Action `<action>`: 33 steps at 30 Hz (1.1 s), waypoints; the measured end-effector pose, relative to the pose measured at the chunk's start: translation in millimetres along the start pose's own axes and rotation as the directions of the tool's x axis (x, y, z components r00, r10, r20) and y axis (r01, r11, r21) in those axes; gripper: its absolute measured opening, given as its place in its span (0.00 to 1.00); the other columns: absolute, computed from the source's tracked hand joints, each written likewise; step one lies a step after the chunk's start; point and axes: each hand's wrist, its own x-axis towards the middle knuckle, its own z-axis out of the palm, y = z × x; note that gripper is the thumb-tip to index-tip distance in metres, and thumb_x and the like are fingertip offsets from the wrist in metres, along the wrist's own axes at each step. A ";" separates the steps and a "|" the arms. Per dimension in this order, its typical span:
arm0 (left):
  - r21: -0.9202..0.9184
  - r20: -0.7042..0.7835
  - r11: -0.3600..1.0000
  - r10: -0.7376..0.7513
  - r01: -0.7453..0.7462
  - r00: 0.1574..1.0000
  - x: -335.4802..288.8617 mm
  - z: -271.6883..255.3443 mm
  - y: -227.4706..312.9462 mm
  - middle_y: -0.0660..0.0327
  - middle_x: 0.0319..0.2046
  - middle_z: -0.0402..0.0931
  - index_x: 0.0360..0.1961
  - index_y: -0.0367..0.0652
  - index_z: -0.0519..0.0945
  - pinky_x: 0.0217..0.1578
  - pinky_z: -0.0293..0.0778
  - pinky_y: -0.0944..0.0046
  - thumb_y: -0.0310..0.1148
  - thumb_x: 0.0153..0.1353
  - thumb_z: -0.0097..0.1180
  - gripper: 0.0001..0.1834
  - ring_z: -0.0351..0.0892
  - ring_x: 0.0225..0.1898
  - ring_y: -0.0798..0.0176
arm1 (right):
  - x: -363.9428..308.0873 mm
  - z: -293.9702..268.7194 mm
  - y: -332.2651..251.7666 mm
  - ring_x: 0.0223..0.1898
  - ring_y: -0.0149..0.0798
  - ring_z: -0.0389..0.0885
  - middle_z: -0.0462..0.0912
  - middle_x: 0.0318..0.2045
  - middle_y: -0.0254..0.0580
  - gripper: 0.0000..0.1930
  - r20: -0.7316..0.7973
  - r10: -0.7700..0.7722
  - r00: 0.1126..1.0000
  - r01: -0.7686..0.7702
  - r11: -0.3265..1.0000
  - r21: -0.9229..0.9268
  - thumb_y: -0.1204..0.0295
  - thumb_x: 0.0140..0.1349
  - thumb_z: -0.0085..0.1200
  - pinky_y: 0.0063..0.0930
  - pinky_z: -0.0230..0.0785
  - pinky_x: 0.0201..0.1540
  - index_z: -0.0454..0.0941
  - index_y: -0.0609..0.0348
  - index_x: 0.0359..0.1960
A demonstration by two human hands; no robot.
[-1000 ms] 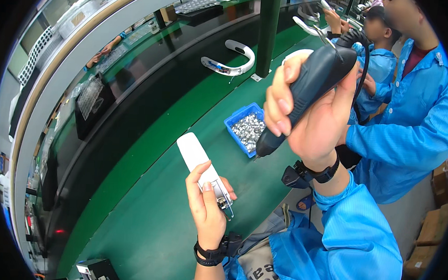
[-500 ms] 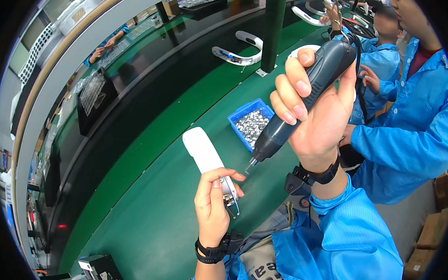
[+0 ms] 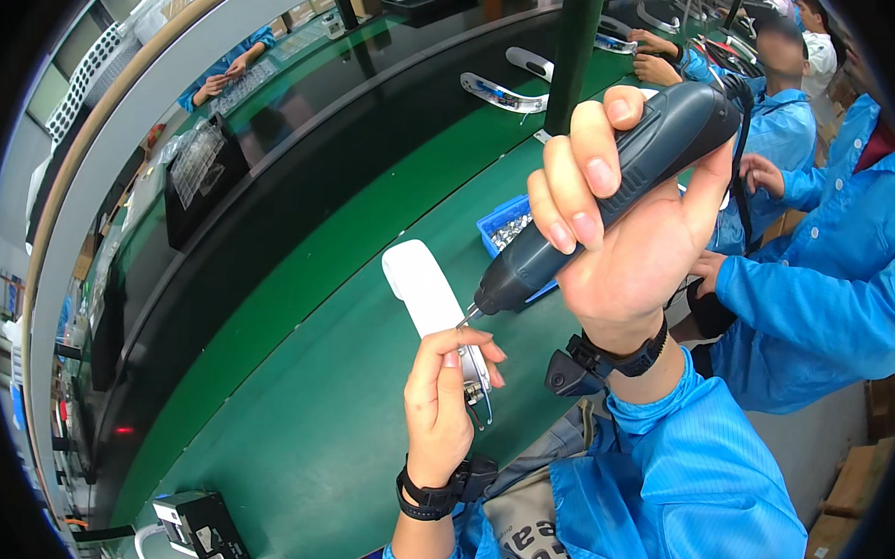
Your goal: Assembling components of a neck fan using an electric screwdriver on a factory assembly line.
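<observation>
The white part (image 3: 422, 286), clasped in the left hand (image 3: 436, 411), is over the green surface (image 3: 311, 428). The dark screwdriver (image 3: 611, 202), wrapped in the right hand (image 3: 633, 263), has closed in: its tip, earlier apart, now meets the left fingertips beside the part; contact is unclear. It hides more of the blue bin (image 3: 502, 213) beyond.

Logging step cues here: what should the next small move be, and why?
Probably lower the electric screwdriver slightly to seat its bit on the white casing: the right hand angles it there, beside the left hand gripping the casing. Whether they touch is unclear.
</observation>
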 end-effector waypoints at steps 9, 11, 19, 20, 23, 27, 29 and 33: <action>0.033 0.003 0.999 0.015 -0.015 1.000 1.4 0.6 -0.3 0.53 0.38 0.82 0.51 0.35 0.75 0.36 0.80 0.65 0.31 0.83 0.35 0.15 0.82 0.33 0.64 | -2.0 -1.7 4.1 0.19 0.32 0.68 0.72 0.29 0.36 0.35 0.039 -0.011 0.999 0.013 0.999 -0.045 0.32 0.76 0.31 0.28 0.64 0.22 0.70 0.56 0.48; 0.031 0.003 0.999 0.014 -0.014 1.000 1.4 0.8 0.0 0.53 0.38 0.82 0.51 0.35 0.75 0.36 0.80 0.65 0.31 0.83 0.36 0.15 0.82 0.33 0.64 | -2.5 -2.7 3.8 0.19 0.32 0.68 0.72 0.29 0.36 0.35 0.040 -0.011 0.999 0.012 0.999 -0.047 0.32 0.76 0.31 0.28 0.64 0.22 0.70 0.56 0.48; 0.032 0.007 0.999 0.030 -0.030 1.000 0.6 0.5 -0.4 0.53 0.38 0.82 0.53 0.34 0.76 0.36 0.79 0.65 0.31 0.83 0.36 0.16 0.82 0.33 0.64 | -3.7 -3.7 3.3 0.19 0.32 0.68 0.71 0.29 0.36 0.35 0.063 -0.018 0.998 0.021 0.998 -0.055 0.32 0.76 0.32 0.28 0.64 0.22 0.70 0.56 0.48; 0.031 0.008 0.999 0.030 -0.030 1.000 0.2 0.6 -0.5 0.53 0.38 0.82 0.53 0.34 0.76 0.36 0.79 0.65 0.31 0.83 0.36 0.16 0.82 0.33 0.64 | -4.1 -4.1 2.9 0.19 0.32 0.68 0.71 0.29 0.36 0.35 0.063 -0.018 0.998 0.022 0.998 -0.055 0.32 0.76 0.32 0.28 0.64 0.22 0.70 0.56 0.48; 0.023 -0.003 1.000 0.018 -0.018 1.000 -1.0 0.4 -1.1 0.53 0.38 0.81 0.54 0.34 0.76 0.36 0.79 0.65 0.31 0.83 0.36 0.16 0.82 0.33 0.64 | -5.2 -5.1 2.4 0.19 0.32 0.68 0.72 0.29 0.36 0.35 0.078 -0.013 0.997 0.018 0.998 -0.055 0.33 0.76 0.33 0.28 0.64 0.22 0.69 0.56 0.48; 0.026 -0.010 1.000 0.015 -0.015 1.000 -1.9 -0.6 -2.0 0.53 0.39 0.81 0.54 0.34 0.76 0.36 0.79 0.65 0.31 0.83 0.36 0.16 0.82 0.33 0.64 | -6.3 -4.9 3.0 0.19 0.32 0.67 0.71 0.29 0.36 0.34 0.077 -0.009 0.997 0.013 0.999 -0.050 0.33 0.76 0.33 0.28 0.64 0.22 0.69 0.56 0.48; 0.024 -0.012 1.000 0.012 -0.012 1.000 -2.0 -0.6 -2.3 0.53 0.39 0.81 0.54 0.34 0.75 0.36 0.79 0.65 0.31 0.83 0.36 0.16 0.82 0.33 0.64 | -6.4 -5.1 2.4 0.19 0.32 0.67 0.71 0.29 0.36 0.34 0.076 -0.010 0.997 0.014 0.998 -0.055 0.33 0.76 0.34 0.28 0.64 0.22 0.69 0.56 0.48; 0.010 -0.010 1.000 0.016 -0.016 1.000 -1.6 -0.1 -3.3 0.53 0.39 0.81 0.55 0.35 0.75 0.36 0.79 0.65 0.31 0.83 0.36 0.15 0.82 0.33 0.64 | -6.0 -3.3 -1.0 0.18 0.32 0.67 0.71 0.28 0.36 0.34 0.074 -0.007 0.997 0.012 0.998 -0.064 0.33 0.77 0.34 0.28 0.63 0.21 0.69 0.56 0.48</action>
